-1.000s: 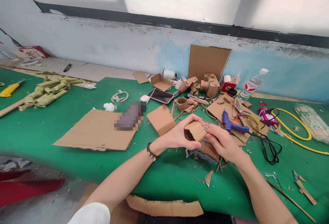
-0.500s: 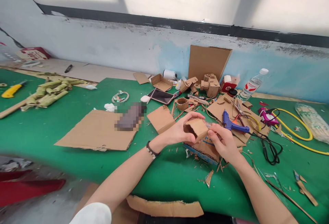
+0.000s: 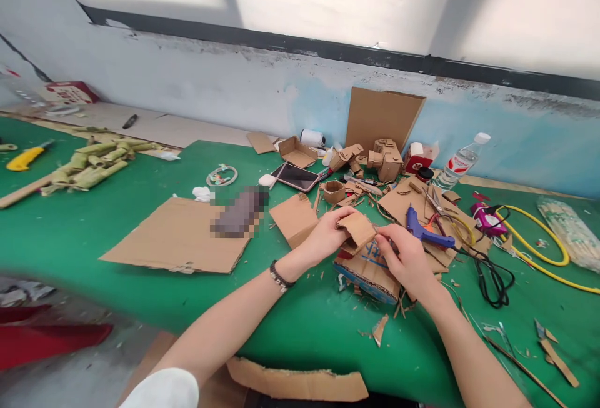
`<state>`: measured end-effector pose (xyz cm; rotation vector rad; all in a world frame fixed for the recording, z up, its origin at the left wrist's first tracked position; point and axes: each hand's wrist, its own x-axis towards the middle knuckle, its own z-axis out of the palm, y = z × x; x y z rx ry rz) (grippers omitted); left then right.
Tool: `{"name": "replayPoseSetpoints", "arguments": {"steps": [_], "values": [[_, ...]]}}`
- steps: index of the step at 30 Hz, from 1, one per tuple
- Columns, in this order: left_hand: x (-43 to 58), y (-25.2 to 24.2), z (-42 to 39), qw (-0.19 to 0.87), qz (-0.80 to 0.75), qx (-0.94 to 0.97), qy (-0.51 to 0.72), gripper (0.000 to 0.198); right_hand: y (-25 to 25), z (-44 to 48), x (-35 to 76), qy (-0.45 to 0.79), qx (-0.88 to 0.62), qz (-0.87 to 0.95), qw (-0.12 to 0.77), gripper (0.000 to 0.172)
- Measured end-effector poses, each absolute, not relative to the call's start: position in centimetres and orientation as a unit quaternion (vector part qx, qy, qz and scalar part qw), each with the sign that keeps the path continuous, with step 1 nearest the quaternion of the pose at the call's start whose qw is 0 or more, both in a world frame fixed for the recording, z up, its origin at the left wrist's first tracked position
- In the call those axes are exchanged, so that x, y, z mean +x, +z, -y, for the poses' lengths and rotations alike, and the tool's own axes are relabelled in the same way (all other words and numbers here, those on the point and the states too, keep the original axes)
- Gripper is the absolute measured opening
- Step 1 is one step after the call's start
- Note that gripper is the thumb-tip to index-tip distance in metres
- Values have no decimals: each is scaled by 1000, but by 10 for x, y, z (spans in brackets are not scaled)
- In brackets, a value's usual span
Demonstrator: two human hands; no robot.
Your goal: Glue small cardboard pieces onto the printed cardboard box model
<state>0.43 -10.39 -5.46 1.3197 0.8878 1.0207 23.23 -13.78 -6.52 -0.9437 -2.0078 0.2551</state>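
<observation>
My left hand (image 3: 328, 233) is closed around a small folded cardboard box (image 3: 359, 230), whose hollow side faces left and down. At the box's right edge, the fingertips of my right hand (image 3: 402, 255) are pinched together; whether a small scrap is also between them I cannot make out. Just beneath both hands lies a larger printed cardboard piece (image 3: 375, 275) with a blue edge, partly covered by them. A blue hot glue gun (image 3: 424, 230) rests on cardboard to the right of my right hand. Scissors (image 3: 434, 202) lie behind it.
A flat cardboard sheet (image 3: 164, 233) lies left on the green table (image 3: 262, 308). At the back stand a cardboard camera model (image 3: 387, 161) and a water bottle (image 3: 462, 161). A yellow cable (image 3: 557, 233) curls at right. Bamboo pieces (image 3: 94, 161) and a yellow cutter (image 3: 25, 158) lie far left.
The small cardboard box has tipped, so its hollow side faces lower. My left hand has shifted slightly left around it, and more of the printed cardboard beneath shows.
</observation>
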Motion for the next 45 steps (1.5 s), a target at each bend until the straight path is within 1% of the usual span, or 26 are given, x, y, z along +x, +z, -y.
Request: {"name": "replayPoseSetpoints", "arguments": {"steps": [2,4,9,13,18,23,26,29,30,32,33,34,35,36,39,40,41,42,45], "values": [[1,-53,104,555,-378,593,445,29,-65,139,232,47,-353,829,430,17],[-1,-52,105,535,-372,610,451,29,-66,140,232,20,-336,838,429,16],[-1,-52,107,521,-365,629,447,28,-66,141,229,8,-319,842,435,17],[-1,-54,103,543,-358,632,420,29,-66,138,230,-6,-324,840,435,18],[-4,-56,103,559,-341,645,393,29,-66,140,228,11,-319,833,451,18],[-1,-55,108,549,-344,635,421,27,-67,143,224,63,-317,823,467,17],[4,-59,106,562,-345,602,450,31,-68,142,225,93,-331,815,466,18],[6,-63,103,573,-347,558,490,41,-72,138,226,76,-344,821,450,30],[6,-64,102,569,-342,555,501,50,-74,137,227,67,-349,825,440,34],[5,-65,102,539,-327,575,521,77,-78,135,228,58,-362,828,425,39],[3,-64,102,515,-321,594,528,89,-79,134,229,56,-366,828,422,39],[2,-63,103,488,-315,616,532,95,-79,133,229,53,-366,826,424,38],[0,-61,103,458,-309,642,532,93,-79,132,230,49,-363,825,430,34],[-2,-59,104,427,-303,668,529,84,-79,132,231,44,-358,823,439,30],[-8,-54,104,347,-290,729,514,51,-77,131,231,37,-348,820,452,23],[-10,-53,105,329,-294,738,510,46,-77,131,230,37,-349,820,452,22],[-11,-52,105,319,-302,742,507,46,-77,132,229,36,-350,820,452,22],[-11,-51,106,316,-313,742,502,52,-77,132,229,34,-351,820,451,21],[-13,-49,109,319,-324,743,492,81,-78,134,226,24,-356,819,450,19]]}}
